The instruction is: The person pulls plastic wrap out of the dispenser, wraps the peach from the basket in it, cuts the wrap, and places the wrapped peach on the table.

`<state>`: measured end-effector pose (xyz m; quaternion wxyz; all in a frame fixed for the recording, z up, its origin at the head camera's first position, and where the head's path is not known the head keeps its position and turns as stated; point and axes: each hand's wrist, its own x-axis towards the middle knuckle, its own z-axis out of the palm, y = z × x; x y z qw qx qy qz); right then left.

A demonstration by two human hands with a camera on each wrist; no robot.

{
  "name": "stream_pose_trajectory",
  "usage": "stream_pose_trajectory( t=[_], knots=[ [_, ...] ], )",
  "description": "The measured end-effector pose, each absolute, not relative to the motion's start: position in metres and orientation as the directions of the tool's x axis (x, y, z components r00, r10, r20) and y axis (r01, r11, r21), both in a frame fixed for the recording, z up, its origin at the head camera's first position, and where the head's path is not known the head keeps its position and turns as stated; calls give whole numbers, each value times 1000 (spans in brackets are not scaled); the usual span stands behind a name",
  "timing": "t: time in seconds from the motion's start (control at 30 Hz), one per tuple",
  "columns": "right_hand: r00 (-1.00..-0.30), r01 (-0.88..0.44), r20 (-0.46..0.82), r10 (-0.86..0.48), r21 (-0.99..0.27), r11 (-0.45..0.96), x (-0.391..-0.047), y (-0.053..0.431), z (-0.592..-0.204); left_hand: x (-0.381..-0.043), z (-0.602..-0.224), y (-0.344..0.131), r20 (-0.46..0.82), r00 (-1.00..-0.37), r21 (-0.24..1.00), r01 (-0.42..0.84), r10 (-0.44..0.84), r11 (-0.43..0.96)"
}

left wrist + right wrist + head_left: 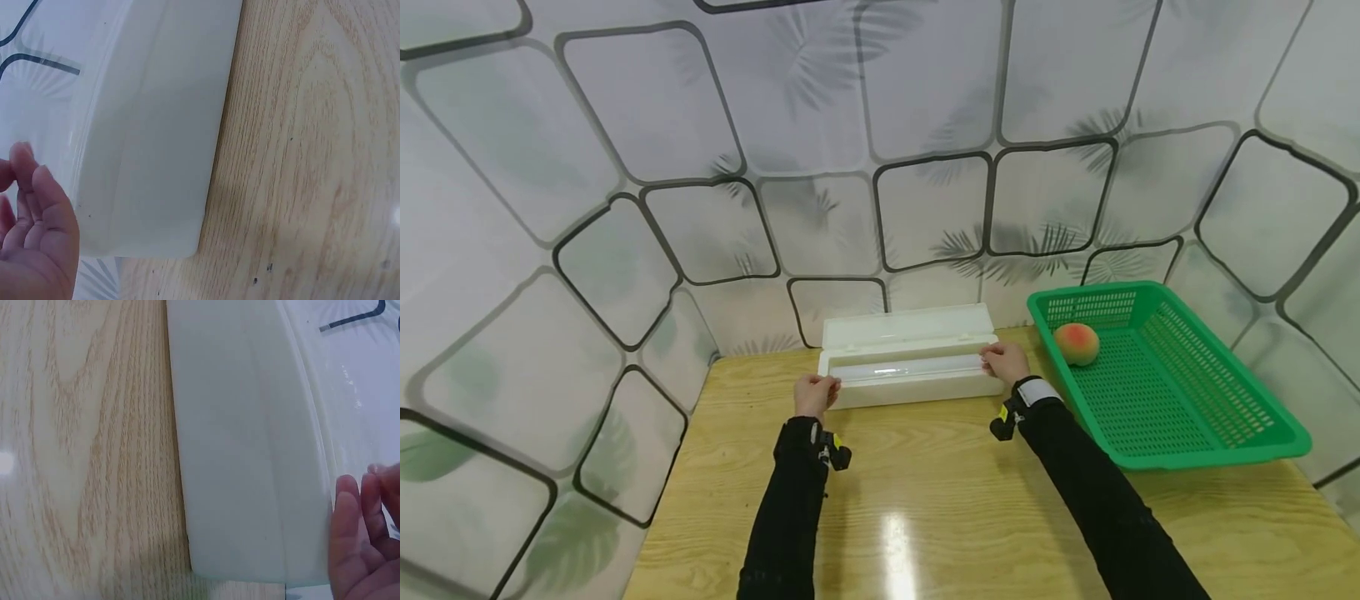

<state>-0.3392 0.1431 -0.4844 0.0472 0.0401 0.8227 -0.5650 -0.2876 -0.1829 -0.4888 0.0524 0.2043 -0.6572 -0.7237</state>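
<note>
Head: two hands (816,394) (1006,362), one film (891,370), one box (917,391).

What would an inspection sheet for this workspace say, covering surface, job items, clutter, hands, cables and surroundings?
Surface: wooden table, glossy, with a light reflection.
Job items: white box, lid raised; what looks like clear film inside.
Clutter: green basket at right, holding a peach-like fruit.
Left hand: fingertips together at the box's left end, apparently pinching film.
Right hand: likewise at the right end.
Cables: nothing seen.
Surroundings: patterned wall covering.
</note>
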Motion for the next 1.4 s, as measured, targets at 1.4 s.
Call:
stream_pose_trajectory(
  t=[1.4],
  knots=[
    [-985, 167, -166, 42, -985, 37, -348, 136, -438, -315, -447, -191, -93, -963, 995, -101, -252, 17]
  ],
)
